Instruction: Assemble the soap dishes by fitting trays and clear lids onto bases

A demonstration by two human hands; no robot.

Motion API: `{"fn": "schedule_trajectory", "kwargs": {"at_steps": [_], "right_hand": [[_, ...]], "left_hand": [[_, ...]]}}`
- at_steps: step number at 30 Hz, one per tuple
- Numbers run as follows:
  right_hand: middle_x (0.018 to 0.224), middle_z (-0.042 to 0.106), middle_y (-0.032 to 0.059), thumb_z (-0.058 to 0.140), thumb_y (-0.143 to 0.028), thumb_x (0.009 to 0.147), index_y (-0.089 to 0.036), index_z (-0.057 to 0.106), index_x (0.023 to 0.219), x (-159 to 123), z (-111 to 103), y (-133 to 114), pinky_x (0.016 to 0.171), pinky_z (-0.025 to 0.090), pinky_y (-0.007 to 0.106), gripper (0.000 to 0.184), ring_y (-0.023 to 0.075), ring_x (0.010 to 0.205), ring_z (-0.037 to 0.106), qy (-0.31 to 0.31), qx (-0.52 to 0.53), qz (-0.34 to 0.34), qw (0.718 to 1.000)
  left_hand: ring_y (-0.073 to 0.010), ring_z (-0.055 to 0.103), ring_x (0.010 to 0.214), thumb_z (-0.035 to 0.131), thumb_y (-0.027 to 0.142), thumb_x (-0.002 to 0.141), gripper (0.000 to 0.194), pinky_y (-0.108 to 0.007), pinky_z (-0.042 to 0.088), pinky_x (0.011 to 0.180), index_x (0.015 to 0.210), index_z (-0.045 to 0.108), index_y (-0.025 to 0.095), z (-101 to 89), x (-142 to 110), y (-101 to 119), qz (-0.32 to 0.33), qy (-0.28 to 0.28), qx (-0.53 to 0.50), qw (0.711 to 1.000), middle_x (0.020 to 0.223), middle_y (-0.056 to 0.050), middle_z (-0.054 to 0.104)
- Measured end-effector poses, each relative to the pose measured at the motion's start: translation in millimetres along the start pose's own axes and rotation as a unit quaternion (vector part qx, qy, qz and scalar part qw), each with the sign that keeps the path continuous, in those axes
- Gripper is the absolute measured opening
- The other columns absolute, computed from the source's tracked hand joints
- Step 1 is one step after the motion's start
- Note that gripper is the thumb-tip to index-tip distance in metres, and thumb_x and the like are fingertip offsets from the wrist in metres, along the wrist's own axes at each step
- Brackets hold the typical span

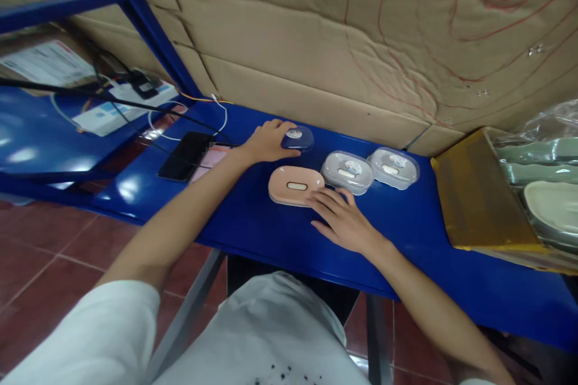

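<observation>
My left hand (270,141) reaches over the blue tabletop, thumb and forefinger around the near end of a clear plastic lid (303,139) with a round sticker. Just below it lies a peach-pink oval soap box (289,177) with a pale oblong insert in its middle. My right hand (339,216) rests its fingertips at the box's right edge, fingers stretched and thumb apart. Beside that hand sit two grey soap boxes, one nearer (336,179) and one farther right (383,175), each under a clear stickered lid.
At the right stands an open cardboard box (451,198) with green and cream plastic pieces inside. A black phone (183,156) and a pink item (214,156) lie left. A white power strip (130,109) with cables rests beyond the blue frame (144,30). Cardboard sheets (289,42) back the table.
</observation>
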State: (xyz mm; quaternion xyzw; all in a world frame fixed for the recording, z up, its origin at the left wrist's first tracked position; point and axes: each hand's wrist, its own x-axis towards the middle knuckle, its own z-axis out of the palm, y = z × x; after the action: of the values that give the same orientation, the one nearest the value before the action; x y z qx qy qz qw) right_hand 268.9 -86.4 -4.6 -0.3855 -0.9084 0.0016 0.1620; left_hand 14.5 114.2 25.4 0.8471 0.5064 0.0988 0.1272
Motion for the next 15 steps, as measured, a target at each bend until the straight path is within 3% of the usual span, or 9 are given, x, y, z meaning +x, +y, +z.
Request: {"fn": "schedule_trajectory", "kwargs": {"at_steps": [4,7,10,12,14,15], "right_hand": [[0.155,0.069,0.0121,0.052,-0.036,0.114,-0.023,0.059,0.157,-0.4,-1.5,1.2,0.122,0.041,0.051,0.045,0.0291,0.148,0.058,-0.005,0.016,0.002,1.0],[0.156,0.068,0.0136,0.053,-0.034,0.114,-0.021,0.06,0.155,-0.7,-2.4,1.4,0.121,0.043,0.052,0.044,0.03,0.148,0.058,0.003,0.021,-0.004,1.0],[0.156,0.067,0.0153,0.053,-0.032,0.113,-0.019,0.062,0.152,-0.8,-4.2,2.2,0.121,0.044,0.052,0.042,0.0303,0.148,0.058,0.019,0.023,-0.008,1.0],[0.154,0.068,0.0149,0.054,-0.031,0.112,-0.021,0.064,0.15,-0.8,-6.9,3.5,0.12,0.045,0.051,0.04,0.03,0.146,0.06,0.037,0.026,-0.003,0.999],[0.151,0.069,0.0141,0.055,-0.03,0.112,-0.023,0.064,0.149,-1.2,-10.3,5.3,0.118,0.046,0.051,0.039,0.0301,0.143,0.061,0.06,0.025,0.006,0.998],[0.151,0.069,0.014,0.056,-0.03,0.112,-0.024,0.064,0.149,-1.6,-11.8,6.4,0.117,0.047,0.051,0.039,0.0305,0.143,0.062,0.071,0.023,0.009,0.997]], "left_hand": [[-0.0423,0.052,0.148,0.084,0.053,0.084,0.083,-0.065,0.04,0.122,0.156,0.051,0.028,11.3,14.0,-1.7,0.022,-0.04,-0.014,0.999,0.16,-0.016,0.055],[-0.0423,0.039,0.161,0.079,0.044,0.088,0.085,-0.069,0.035,0.126,0.163,0.042,0.026,10.3,7.5,2.1,0.048,-0.046,-0.03,0.997,0.172,-0.019,0.043],[-0.0379,0.025,0.169,0.064,0.033,0.099,0.072,-0.065,0.026,0.133,0.165,0.039,0.023,5.0,-19.2,10.5,0.085,-0.01,-0.041,0.996,0.179,-0.019,0.03],[-0.0334,0.039,0.163,0.057,0.036,0.106,0.052,-0.056,0.034,0.132,0.155,0.052,0.023,4.1,-45.7,15.7,0.16,0.022,-0.063,0.985,0.173,-0.017,0.044],[-0.0325,0.053,0.153,0.059,0.045,0.108,0.042,-0.052,0.043,0.126,0.144,0.063,0.024,6.9,-72.4,18.9,0.236,0.001,-0.075,0.969,0.163,-0.015,0.056],[-0.0333,0.053,0.154,0.064,0.049,0.107,0.042,-0.054,0.043,0.126,0.142,0.065,0.026,9.4,-83.8,19.6,0.246,-0.005,-0.064,0.967,0.163,-0.014,0.057]]}}
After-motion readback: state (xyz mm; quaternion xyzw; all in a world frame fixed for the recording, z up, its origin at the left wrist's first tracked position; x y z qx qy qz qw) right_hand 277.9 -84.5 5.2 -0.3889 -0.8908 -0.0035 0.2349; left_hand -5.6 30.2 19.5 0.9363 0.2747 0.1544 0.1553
